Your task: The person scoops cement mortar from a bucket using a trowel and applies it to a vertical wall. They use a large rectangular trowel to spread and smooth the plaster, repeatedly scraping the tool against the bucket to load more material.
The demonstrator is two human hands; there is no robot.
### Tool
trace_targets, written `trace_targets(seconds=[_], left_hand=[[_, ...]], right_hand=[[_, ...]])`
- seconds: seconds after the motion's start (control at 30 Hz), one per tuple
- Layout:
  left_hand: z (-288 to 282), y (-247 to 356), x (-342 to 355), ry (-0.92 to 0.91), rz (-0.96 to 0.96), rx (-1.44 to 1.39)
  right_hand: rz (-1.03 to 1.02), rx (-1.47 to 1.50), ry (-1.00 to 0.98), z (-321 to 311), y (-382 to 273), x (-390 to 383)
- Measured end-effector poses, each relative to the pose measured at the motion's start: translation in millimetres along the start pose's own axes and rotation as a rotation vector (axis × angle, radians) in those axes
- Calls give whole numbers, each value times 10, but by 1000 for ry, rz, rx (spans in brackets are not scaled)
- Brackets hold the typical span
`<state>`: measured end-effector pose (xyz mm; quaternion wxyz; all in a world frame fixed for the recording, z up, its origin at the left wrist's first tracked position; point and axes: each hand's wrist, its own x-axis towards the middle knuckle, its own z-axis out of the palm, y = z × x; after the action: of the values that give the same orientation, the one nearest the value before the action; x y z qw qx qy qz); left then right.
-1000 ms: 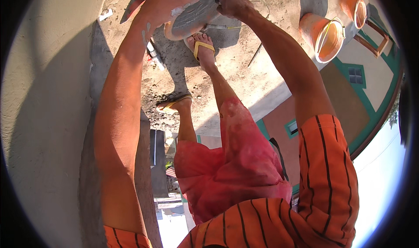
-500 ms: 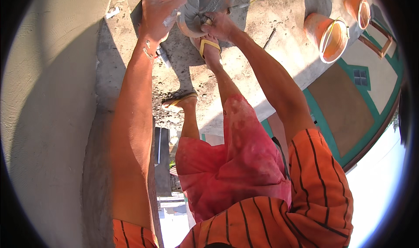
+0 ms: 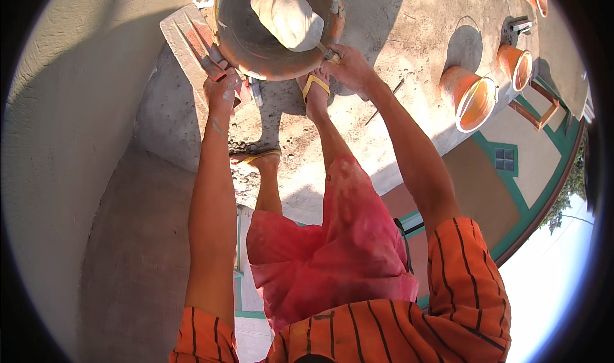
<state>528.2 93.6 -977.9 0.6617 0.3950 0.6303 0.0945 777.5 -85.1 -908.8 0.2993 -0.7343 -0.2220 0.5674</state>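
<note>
My left hand [image 3: 220, 89] is closed round the handle of a plastering float [image 3: 182, 36], a long, flat, mortar-smeared board with red on it. The float is tilted beside the left rim of a round, mortar-stained tub [image 3: 220, 37]. My right hand [image 3: 348, 69] grips a trowel by its handle [image 3: 331, 55] at the tub's near right rim. A pale lump of wet mortar [image 3: 288, 18] sits over the tub, hiding most of the trowel's blade.
A plastered wall [image 3: 57, 171] rises along the left. My sandalled feet [image 3: 316, 94] stand on rough concrete near the tub. Orange buckets [image 3: 457, 91] lie tipped at the right, with a thin dark rod [image 3: 384, 102] nearer. A wooden frame [image 3: 540, 110] lies beyond.
The view has shifted, bringing more of the tub into sight. My left hand and float now lie left of the tub. The trowel's mortar now shows as a large lump over the tub.
</note>
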Motion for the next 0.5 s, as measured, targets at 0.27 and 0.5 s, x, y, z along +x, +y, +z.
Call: trace_targets(seconds=[0.27, 0.5], left_hand=[[-534, -341, -780, 560, 30, 332], [-414, -339, -1386, 90, 255, -450]], right_hand=[[69, -136, 36, 232, -126, -206], [75, -195, 46, 279, -663, -875]])
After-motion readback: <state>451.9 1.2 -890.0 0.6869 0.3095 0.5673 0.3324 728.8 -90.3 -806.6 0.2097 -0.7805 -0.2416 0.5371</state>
